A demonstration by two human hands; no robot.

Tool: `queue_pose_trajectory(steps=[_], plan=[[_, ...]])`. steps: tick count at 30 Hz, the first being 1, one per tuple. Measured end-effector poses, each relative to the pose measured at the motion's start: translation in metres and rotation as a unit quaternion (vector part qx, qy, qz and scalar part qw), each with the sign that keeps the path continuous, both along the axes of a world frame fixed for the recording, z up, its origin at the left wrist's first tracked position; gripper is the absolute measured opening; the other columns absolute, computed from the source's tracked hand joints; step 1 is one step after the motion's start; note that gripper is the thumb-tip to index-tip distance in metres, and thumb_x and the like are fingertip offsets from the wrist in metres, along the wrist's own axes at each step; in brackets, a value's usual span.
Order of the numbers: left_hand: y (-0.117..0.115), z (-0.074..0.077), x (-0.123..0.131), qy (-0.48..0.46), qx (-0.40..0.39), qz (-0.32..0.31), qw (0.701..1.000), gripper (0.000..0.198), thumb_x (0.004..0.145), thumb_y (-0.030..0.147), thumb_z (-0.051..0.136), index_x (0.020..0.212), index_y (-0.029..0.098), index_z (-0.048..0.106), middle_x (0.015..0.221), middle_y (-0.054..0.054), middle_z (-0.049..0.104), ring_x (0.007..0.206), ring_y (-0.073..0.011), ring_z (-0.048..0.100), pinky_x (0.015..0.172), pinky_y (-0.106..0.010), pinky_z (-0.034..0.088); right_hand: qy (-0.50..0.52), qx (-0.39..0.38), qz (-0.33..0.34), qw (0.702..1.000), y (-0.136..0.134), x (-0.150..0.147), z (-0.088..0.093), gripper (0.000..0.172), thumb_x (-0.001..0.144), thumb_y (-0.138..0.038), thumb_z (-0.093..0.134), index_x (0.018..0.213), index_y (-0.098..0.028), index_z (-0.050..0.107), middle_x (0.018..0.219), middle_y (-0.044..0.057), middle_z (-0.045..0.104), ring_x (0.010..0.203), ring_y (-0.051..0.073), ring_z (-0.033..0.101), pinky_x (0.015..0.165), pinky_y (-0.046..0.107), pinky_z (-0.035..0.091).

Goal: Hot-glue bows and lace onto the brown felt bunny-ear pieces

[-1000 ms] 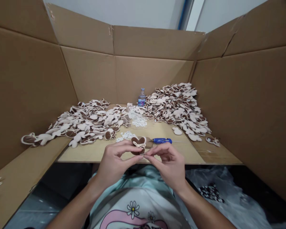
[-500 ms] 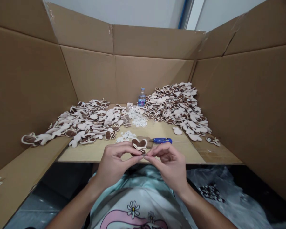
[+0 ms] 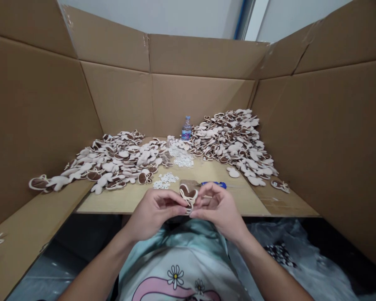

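A small brown heart-shaped piece with a cream bow (image 3: 188,195) is pinched between both hands just above the table's near edge. My left hand (image 3: 153,211) grips its left side with curled fingers. My right hand (image 3: 218,209) pinches its right side and the bow. Behind the right hand lies a blue-handled tool (image 3: 218,184), partly hidden by my fingers.
A large heap of brown and cream pieces (image 3: 113,161) covers the left of the cardboard table (image 3: 119,200), another heap (image 3: 235,140) the back right. A water bottle (image 3: 186,128) stands at the back. Small white lace bits (image 3: 164,180) lie mid-table. Cardboard walls (image 3: 326,138) enclose everything.
Both hands have moved a little nearer to me and closer together, and the brown piece has turned in my fingers. The right hand now covers more of the blue tool.
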State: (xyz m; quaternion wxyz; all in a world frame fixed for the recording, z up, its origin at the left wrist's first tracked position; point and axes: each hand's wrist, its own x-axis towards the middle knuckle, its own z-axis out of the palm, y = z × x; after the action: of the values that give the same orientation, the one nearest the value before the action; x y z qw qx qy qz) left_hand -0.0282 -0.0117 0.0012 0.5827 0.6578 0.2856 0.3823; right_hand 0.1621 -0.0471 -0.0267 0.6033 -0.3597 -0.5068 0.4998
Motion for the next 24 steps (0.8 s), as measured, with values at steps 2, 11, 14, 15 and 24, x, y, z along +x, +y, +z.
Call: queue_pose_trajectory(steps=[2,11,14,15,24], plan=[[0.004,-0.001,-0.001,0.003,-0.017,-0.015,1.000,0.007,0.073,0.023,0.079,0.079,0.021,0.078,0.076,-0.002,0.077,0.069,-0.0131,0.066,0.068,-0.025,0.052,0.000,0.009,0.029,1.000,0.002,0.005,0.002,0.045,0.059,-0.025,0.089,0.092,-0.023,0.059,0.076,-0.003,0.069,0.062,0.013,0.070,0.060,0.026,0.060],[0.005,-0.012,0.006,-0.019,-0.075,-0.015,0.997,0.028,0.053,0.018,0.089,0.065,0.018,0.064,0.066,0.001,0.072,0.064,-0.0156,0.069,0.062,-0.027,0.053,-0.155,0.087,0.077,0.981,0.001,0.013,0.004,0.021,0.089,-0.038,0.064,0.104,-0.025,0.071,0.084,0.002,0.074,0.071,0.015,0.071,0.065,0.027,0.059],[0.003,-0.015,0.009,-0.027,-0.084,-0.024,0.996,0.025,0.059,0.020,0.087,0.064,0.018,0.062,0.067,0.000,0.073,0.066,-0.0158,0.070,0.065,-0.028,0.054,-0.178,0.091,0.075,0.977,0.001,0.011,0.001,0.019,0.089,-0.037,0.064,0.101,-0.026,0.073,0.081,0.001,0.073,0.069,0.014,0.070,0.063,0.026,0.057],[0.003,-0.016,0.009,-0.028,-0.084,-0.025,0.996,0.024,0.059,0.019,0.086,0.064,0.018,0.063,0.066,0.000,0.072,0.065,-0.0156,0.070,0.065,-0.028,0.053,-0.179,0.091,0.076,0.977,0.001,0.010,0.001,0.018,0.088,-0.037,0.065,0.100,-0.026,0.074,0.080,0.001,0.073,0.068,0.013,0.069,0.063,0.025,0.057],[0.005,-0.015,0.008,0.016,-0.069,0.009,0.997,0.018,0.052,0.011,0.086,0.063,0.017,0.072,0.060,0.001,0.070,0.055,-0.0121,0.061,0.057,-0.024,0.045,-0.134,0.052,0.105,0.984,0.003,0.010,0.000,0.013,0.084,-0.034,0.070,0.090,-0.023,0.073,0.076,-0.001,0.069,0.062,0.011,0.064,0.061,0.023,0.051]])
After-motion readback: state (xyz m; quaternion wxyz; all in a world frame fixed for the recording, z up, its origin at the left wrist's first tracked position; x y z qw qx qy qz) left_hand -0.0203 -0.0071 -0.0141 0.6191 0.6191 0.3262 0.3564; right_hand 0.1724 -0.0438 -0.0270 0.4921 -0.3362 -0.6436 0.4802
